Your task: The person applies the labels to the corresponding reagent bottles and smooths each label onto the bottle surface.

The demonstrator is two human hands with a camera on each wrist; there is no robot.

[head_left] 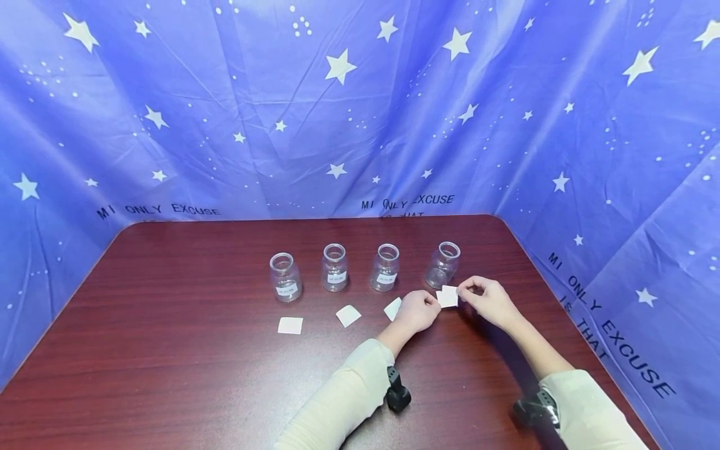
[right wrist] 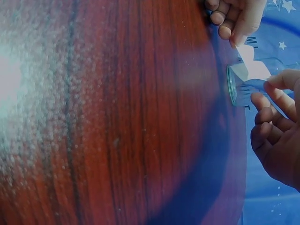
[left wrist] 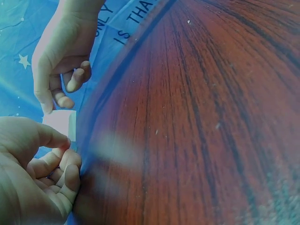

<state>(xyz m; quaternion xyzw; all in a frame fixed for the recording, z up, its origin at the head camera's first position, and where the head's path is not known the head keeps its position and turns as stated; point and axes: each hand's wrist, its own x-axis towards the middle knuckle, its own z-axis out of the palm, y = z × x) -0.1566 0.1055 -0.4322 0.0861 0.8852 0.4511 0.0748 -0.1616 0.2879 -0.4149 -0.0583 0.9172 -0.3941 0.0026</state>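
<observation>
Between my two hands is a small white paper label (head_left: 449, 296), in front of the rightmost glass jar (head_left: 441, 269). My left hand (head_left: 417, 310) pinches its left edge between thumb and finger; my right hand (head_left: 490, 302) pinches the opposite edge. In the right wrist view the label (right wrist: 257, 70) shows as two overlapping white flaps at an angle to each other. The left wrist view has the left hand (left wrist: 40, 171) close by and the right hand (left wrist: 65, 61) beyond the paper. No label shows on the rightmost jar, which stands upright and uncapped.
Three more open jars stand to its left: a left one (head_left: 285, 278), a second (head_left: 335, 269) and a third (head_left: 385, 269), each bearing a white label. White paper squares (head_left: 290, 325) (head_left: 349, 315) lie before them, another (head_left: 393, 309) partly behind the left hand. A starry blue curtain (head_left: 292, 150) borders the table (head_left: 185, 325).
</observation>
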